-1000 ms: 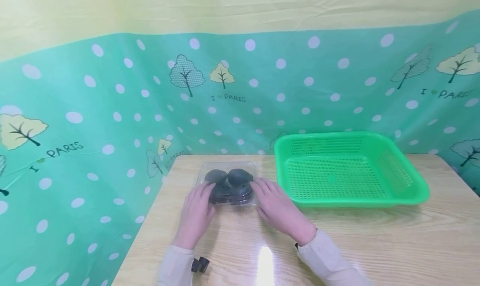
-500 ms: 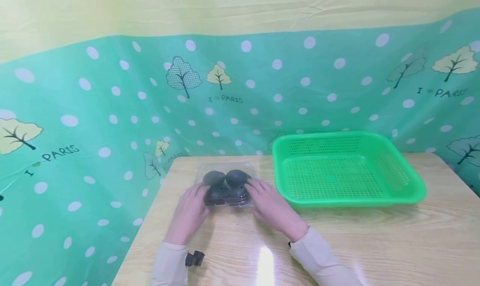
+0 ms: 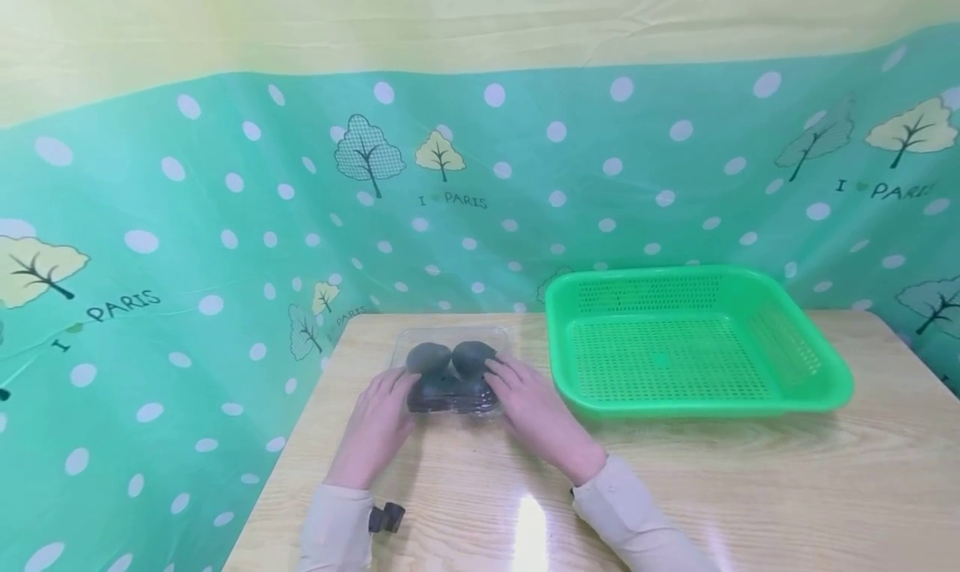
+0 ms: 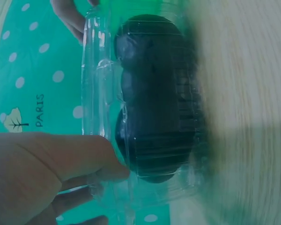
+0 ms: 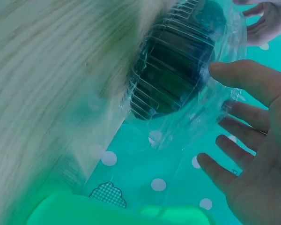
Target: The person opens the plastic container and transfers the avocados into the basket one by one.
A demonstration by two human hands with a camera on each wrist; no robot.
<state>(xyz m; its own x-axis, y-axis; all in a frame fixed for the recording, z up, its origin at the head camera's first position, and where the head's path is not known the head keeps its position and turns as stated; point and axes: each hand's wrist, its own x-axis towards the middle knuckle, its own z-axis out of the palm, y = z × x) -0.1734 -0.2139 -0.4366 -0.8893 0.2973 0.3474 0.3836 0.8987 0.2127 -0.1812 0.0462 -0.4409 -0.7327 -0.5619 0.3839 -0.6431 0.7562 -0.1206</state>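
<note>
A clear plastic clamshell box [image 3: 452, 333] lies on the table with several dark oval fruits [image 3: 474, 358] inside, avocados by their look. My left hand [image 3: 372, 430] grips its near left corner; in the left wrist view the thumb [image 4: 103, 159] presses the rim while the fingers go behind it. At the near right corner, my right hand [image 3: 536, 413] holds the rim between thumb and forefinger. Its other fingers [image 5: 234, 150] spread out beside the box in the right wrist view. Ridged plastic at the front partly blurs the fruits.
A green plastic basket [image 3: 667, 409] with a mesh bottom stands right of the box, near my right hand. Behind the wooden table [image 3: 750, 489] hangs a dotted green cloth [image 3: 585, 163]. A small black device [image 3: 386, 518] sits by my left sleeve.
The right hand's fingers have shifted slightly inward and lower along the box's right side. The left hand stays at its corner. Box and basket look unmoved apart from a slight camera shift.
</note>
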